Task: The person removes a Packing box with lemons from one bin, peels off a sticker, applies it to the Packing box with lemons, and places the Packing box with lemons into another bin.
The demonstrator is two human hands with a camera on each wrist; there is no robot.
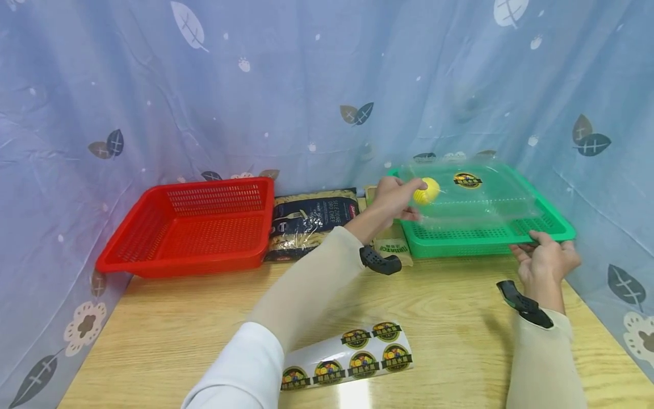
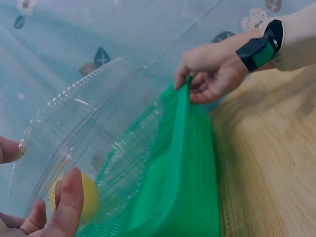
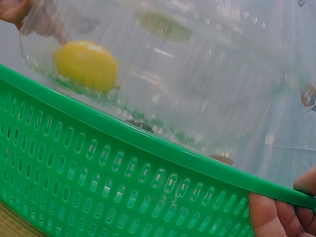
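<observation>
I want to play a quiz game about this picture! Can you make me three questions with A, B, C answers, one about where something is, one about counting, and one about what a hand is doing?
1. Where is the yellow ball?
A. in the red basket
B. at the clear plastic box over the green basket
C. on the sticker sheet

2. How many round stickers show on the sticker sheet?
A. two
B. four
C. six

3. What is the right hand doing?
A. gripping the green basket's rim
B. lying flat on the table
C. holding the pasta bag

Answers:
1 B, the left hand holds the ball at the clear box above the green basket.
2 C, the head view shows six on the sheet.
3 A, its fingers curl round the near rim in both wrist views.
</observation>
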